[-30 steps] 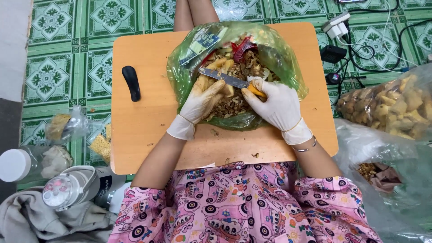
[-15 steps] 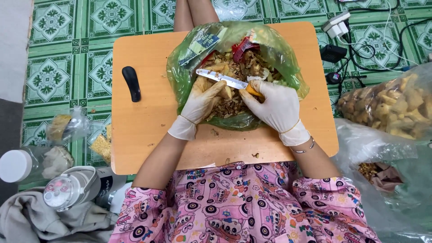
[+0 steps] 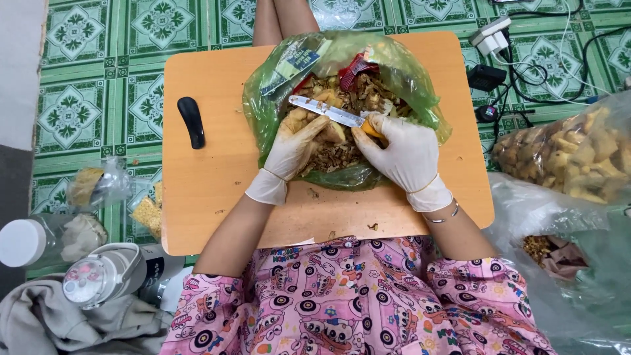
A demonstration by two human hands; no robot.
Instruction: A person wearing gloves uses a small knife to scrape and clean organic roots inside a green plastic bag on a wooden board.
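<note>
Both gloved hands work over the open green bag (image 3: 263, 112) on the wooden worktop (image 3: 217, 190): the right hand (image 3: 401, 154) is closed round the handle of a small knife (image 3: 325, 112), while the left hand (image 3: 292, 148), fingers half curled, steadies a pale root piece (image 3: 334, 133) on the heap of peelings. The blade lies across the root piece and points toward the left fingers, so a slip on the slick glove could likely nick them. Farther out, the thin bag might tear if the tip catches it.

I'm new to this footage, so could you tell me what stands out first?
Two white-gloved hands meet over a green plastic bag of brown scraps on the orange table. The right hand holds a small knife; the left hand grips a pale piece.
</note>
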